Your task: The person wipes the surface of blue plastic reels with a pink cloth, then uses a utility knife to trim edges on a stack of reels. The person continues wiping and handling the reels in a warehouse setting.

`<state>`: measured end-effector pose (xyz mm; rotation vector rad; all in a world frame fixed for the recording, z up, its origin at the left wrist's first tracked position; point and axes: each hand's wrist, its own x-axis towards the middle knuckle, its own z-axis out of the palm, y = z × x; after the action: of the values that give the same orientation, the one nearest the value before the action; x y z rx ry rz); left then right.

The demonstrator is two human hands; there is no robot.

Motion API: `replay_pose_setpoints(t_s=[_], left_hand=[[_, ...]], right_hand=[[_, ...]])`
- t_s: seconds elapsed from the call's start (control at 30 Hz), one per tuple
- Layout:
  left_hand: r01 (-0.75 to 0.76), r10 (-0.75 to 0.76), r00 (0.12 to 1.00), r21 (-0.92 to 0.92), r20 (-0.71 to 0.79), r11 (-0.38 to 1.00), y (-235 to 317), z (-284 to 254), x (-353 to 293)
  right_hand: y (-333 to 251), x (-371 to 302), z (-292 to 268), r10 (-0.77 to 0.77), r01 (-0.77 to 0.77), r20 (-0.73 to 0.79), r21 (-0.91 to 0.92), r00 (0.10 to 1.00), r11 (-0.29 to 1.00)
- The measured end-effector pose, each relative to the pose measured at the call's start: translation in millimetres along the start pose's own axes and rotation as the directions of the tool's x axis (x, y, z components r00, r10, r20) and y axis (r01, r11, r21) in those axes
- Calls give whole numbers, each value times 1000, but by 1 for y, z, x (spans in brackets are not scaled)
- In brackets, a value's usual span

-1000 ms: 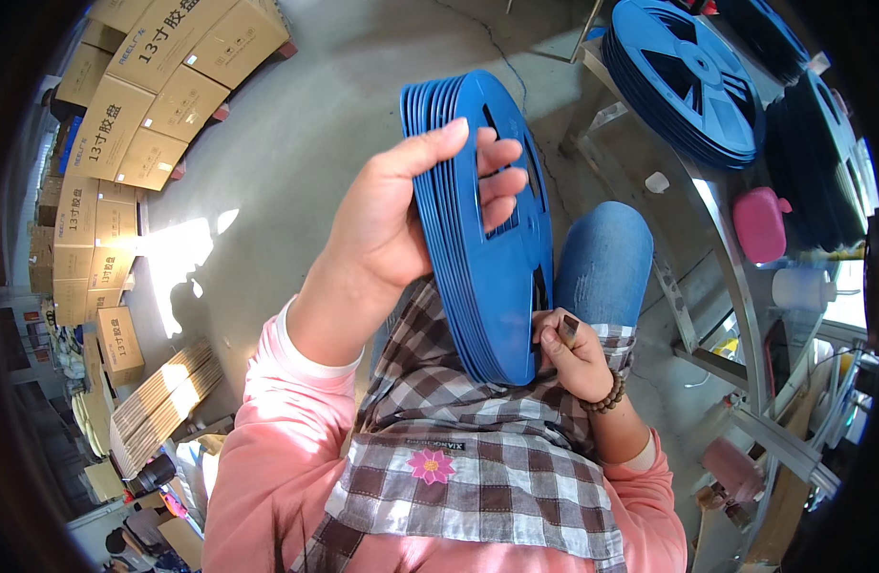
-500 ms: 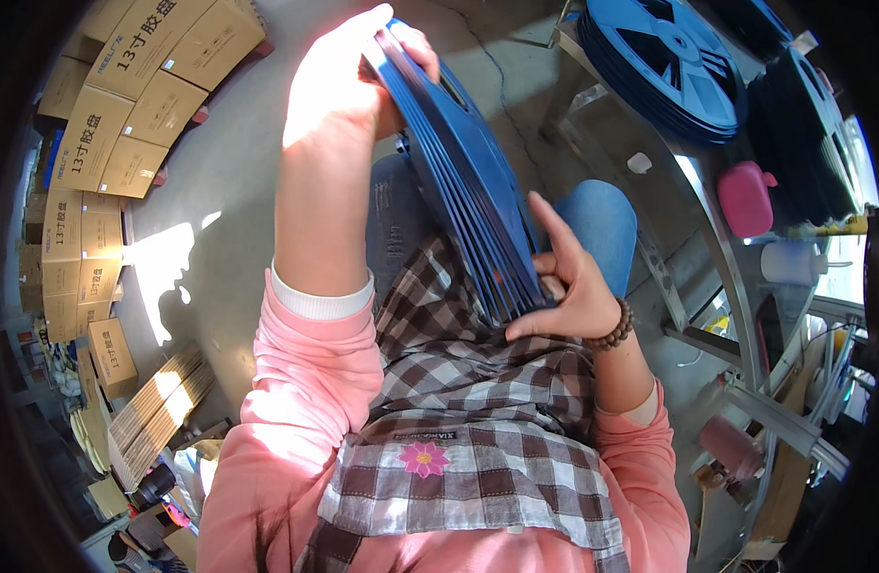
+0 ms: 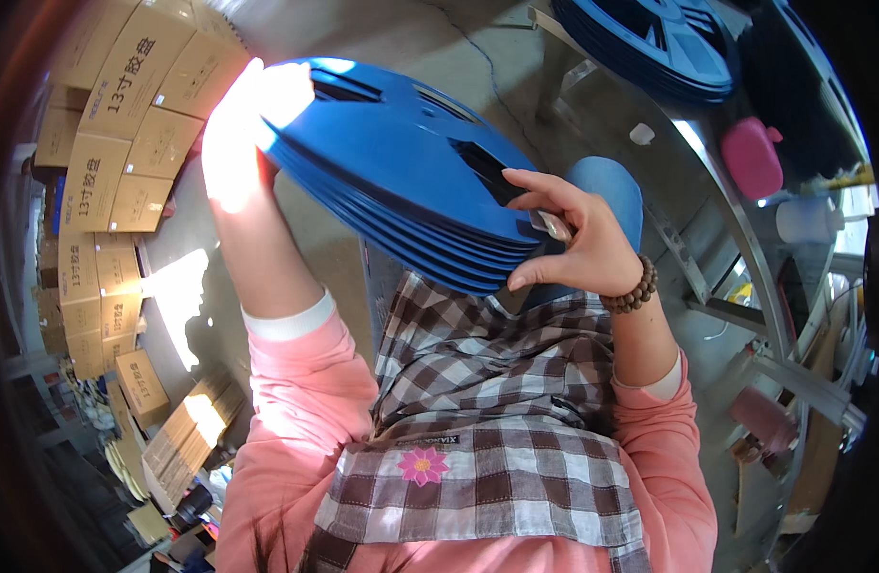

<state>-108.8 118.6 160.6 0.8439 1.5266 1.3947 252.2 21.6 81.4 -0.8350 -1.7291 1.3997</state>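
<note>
A stack of several blue plastic reels (image 3: 391, 143) is held tilted above my lap, its upper face with cut-out windows turned up. At the far left end, my left hand (image 3: 258, 124) is closed on the rim; strong sunlight washes out its fingers. My right hand (image 3: 587, 239) grips the near right edge, thumb against the side of the stack and fingers over the top reel beside a window. A small shiny whitish piece (image 3: 554, 226) shows between its thumb and fingers; its kind is unclear.
More blue reels (image 3: 664, 57) lie stacked on the glass-topped table (image 3: 692, 143) at right, with black reels (image 3: 802, 95) behind. A pink container (image 3: 752, 158) and a white spool (image 3: 804, 222) are close by. Cardboard boxes (image 3: 124, 105) are piled at left; flattened cardboard (image 3: 191, 430) lies below.
The stack has turned from nearly edge-on to showing its broad top face. My left hand has moved left and down with its end; my right hand has risen slightly, still at the near edge.
</note>
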Motion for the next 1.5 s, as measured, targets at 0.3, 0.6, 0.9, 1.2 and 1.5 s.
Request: replay_pose_setpoints(t_s=[0.3,0.6,0.9,1.2,1.5], left_hand=[[479,-233,713,-702,661,-527,-57,-142,8],[370,-172,818,-731,549,-573,-55,-80,-58],[466,-250,696,-688,673,-556,-56,-75,-82],[436,-200,797,-772,570,-462,-80,-89,-98],[432,-142,783,-694,605,-576,-86,-82,-103]], right_hand=[[50,-3,23,-132,138,-590,-35,797,990],[29,-36,70,-549,398,-351,-418,759,817],[11,-24,134,-599,406,-99,-647,795,646],[43,-20,106,-433,287,-303,-424,849,859],[59,-10,93,-261,215,-351,-165,899,963]])
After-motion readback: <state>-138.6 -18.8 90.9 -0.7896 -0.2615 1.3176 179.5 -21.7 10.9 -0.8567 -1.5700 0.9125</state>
